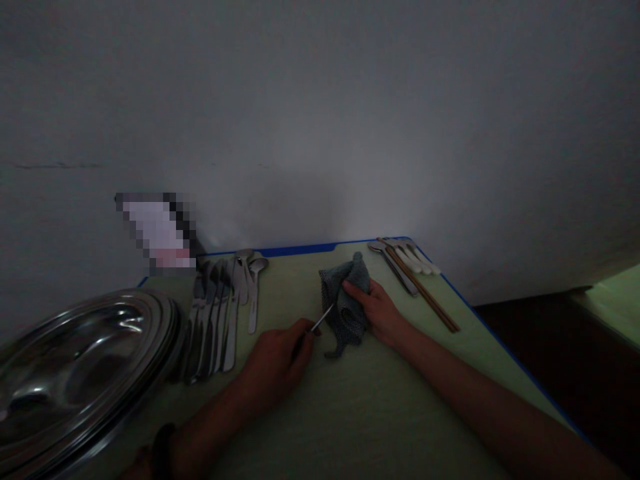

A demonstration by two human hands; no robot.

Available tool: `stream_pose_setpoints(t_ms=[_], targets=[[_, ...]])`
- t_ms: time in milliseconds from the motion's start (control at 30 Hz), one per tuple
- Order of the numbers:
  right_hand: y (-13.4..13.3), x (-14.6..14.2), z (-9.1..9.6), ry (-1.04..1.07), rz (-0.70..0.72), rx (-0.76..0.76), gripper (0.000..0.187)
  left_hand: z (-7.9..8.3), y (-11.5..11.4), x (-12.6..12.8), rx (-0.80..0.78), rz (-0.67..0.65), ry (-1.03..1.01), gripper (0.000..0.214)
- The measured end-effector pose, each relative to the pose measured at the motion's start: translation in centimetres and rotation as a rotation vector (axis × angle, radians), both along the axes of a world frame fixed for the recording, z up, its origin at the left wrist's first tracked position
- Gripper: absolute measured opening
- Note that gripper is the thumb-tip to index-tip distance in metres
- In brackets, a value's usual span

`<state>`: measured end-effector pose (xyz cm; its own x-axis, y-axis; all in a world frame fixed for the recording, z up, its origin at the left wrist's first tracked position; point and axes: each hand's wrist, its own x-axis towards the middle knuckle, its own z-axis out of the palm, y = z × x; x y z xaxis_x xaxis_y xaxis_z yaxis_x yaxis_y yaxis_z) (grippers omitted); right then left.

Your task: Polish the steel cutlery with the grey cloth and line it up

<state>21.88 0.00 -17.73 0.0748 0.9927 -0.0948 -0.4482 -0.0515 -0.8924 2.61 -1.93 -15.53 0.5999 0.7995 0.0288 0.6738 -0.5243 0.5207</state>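
My left hand [280,360] is closed round the handle of a thin metal utensil [324,318]. Its far end disappears into a grey-green cloth [353,320], so I cannot tell whether it is a spoon or a fork. Fingers of my right hand [375,305] grip that cloth from the right side, with the thumb across its front. The cloth hangs in folds above the table, one corner dangling low. Left of my left hand lie several table knives [215,313] side by side, with metal spoons [253,293] beside them.
Stacked oval metal trays [85,373] fill the left side. Wooden chopsticks [425,293], metal spoons [395,267] and several white-handled utensils [417,260] lie at the back right. A blurred-out upright object [160,230] leans near the wall [320,120]. The pale green table [380,413] has a blue edge.
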Motion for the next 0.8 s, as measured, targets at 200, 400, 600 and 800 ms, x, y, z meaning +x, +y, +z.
stream_pose_setpoints(t_ms=[200, 400, 600, 800], targets=[[-0.12, -0.07, 0.25, -0.005, -0.016, -0.017, 0.022, -0.04, 0.06, -0.03, 0.011, -0.014, 0.001, 0.028], [0.02, -0.06, -0.01, -0.015, -0.017, -0.018, 0.023, 0.06, 0.1, 0.07, 0.0, -0.004, 0.018, 0.029], [0.08, 0.09, -0.3, -0.028, -0.016, -0.008, 0.022, 0.13, 0.04, 0.1, -0.012, -0.005, 0.014, 0.029], [0.04, 0.04, -0.14, -0.036, -0.025, -0.026, 0.026, 0.13, 0.04, 0.08, -0.016, -0.007, 0.012, 0.028]])
